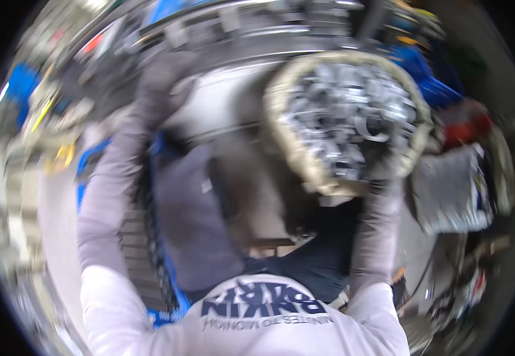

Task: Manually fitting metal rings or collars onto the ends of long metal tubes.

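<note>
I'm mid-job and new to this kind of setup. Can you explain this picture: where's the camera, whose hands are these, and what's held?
There is no robot here. A head-worn fisheye camera looks down past the wearer's own shirt, so edges bend; left is the wearer's left. The right hand is inside a round, cream-rimmed tub full of shiny, curved metal pieces. The left hand is farther forward, near grey machinery. To the right sits a grey bag. Blur hides whether either hand grips anything.
</note>
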Demonstrator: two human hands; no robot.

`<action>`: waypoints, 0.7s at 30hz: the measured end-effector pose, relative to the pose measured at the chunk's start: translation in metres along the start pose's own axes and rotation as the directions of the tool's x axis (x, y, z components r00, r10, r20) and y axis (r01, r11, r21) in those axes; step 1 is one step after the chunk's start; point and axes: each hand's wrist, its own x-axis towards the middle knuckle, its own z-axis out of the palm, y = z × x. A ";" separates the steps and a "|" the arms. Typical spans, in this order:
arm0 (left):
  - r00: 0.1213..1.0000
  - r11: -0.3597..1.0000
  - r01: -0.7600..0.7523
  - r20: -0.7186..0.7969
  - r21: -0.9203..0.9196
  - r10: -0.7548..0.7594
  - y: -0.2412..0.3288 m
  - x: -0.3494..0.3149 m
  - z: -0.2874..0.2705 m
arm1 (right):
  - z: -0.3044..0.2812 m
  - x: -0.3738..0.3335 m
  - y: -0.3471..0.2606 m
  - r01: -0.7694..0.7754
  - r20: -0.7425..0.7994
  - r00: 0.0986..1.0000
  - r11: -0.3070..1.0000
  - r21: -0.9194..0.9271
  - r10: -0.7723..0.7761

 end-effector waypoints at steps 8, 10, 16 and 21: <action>0.748 0.763 0.527 0.222 0.373 -0.625 -0.033 -0.302 -0.112 | -0.002 0.010 -0.032 -0.571 0.225 0.821 0.755 0.324 0.525; 0.538 0.658 0.573 0.381 0.488 -0.751 -0.023 -0.350 -0.132 | 0.013 0.006 -0.039 -0.409 0.171 0.898 0.912 -0.014 0.405; 0.528 0.600 0.531 0.321 0.598 -0.786 -0.036 -0.403 -0.096 | 0.027 0.007 -0.041 -0.166 0.207 0.918 0.803 -0.573 0.338; 0.611 0.605 0.410 0.286 0.682 -0.738 -0.090 -0.390 -0.059 | 0.009 0.016 -0.034 0.048 0.428 0.852 0.769 -0.637 0.302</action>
